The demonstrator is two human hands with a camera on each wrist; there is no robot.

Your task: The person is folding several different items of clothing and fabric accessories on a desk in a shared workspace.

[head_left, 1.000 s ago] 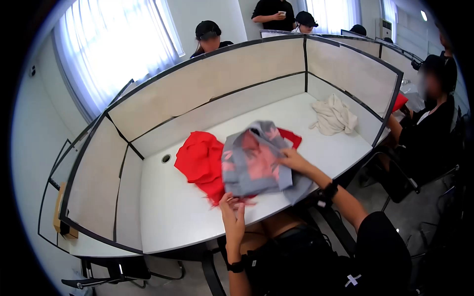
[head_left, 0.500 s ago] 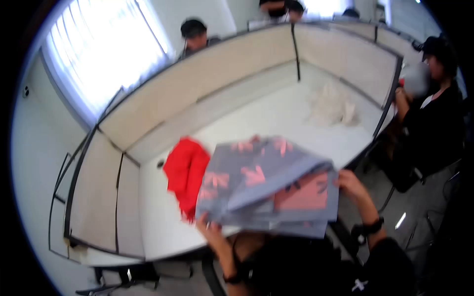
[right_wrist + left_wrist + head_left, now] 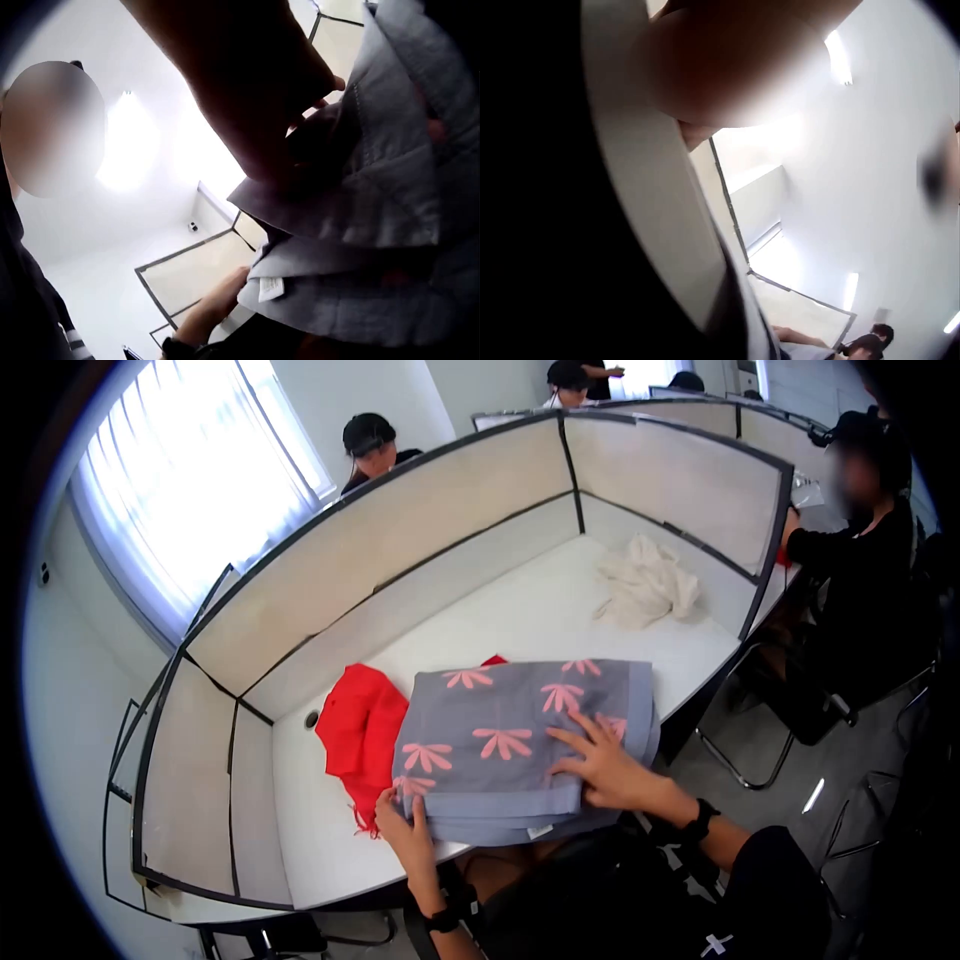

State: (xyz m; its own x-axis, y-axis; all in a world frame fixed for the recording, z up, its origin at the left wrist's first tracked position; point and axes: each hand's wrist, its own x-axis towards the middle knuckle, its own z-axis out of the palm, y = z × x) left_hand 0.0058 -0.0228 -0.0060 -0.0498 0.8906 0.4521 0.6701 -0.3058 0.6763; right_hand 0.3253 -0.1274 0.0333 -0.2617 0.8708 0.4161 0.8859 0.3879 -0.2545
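Observation:
A folded grey cloth (image 3: 480, 710) with pink leaf-like prints lies flat at the front of the desk, its near edge reaching over the person's lap. A small white label (image 3: 271, 289) shows at its near hem. My left hand (image 3: 408, 838) pinches the cloth's near left corner, thumb over the top and fingers at the side edge. On the right part of the cloth rests my right hand (image 3: 615, 772), fingers spread over its upper face. To the left is a crumpled red fringed cloth (image 3: 362, 725); a bit of red shows behind the grey cloth's far edge.
A crumpled cream cloth (image 3: 650, 585) lies at the desk's far right. Low beige partitions (image 3: 400, 540) border the white desk (image 3: 480, 615), which has a round cable hole (image 3: 311, 720) at the left. A person (image 3: 860, 550) sits to the right, and others are behind the partition.
The bunched grey cloth was lifted and opened by both hands, then laid down flat and folded. My right hand moved from its right edge onto its top. The left stays at the near left corner.

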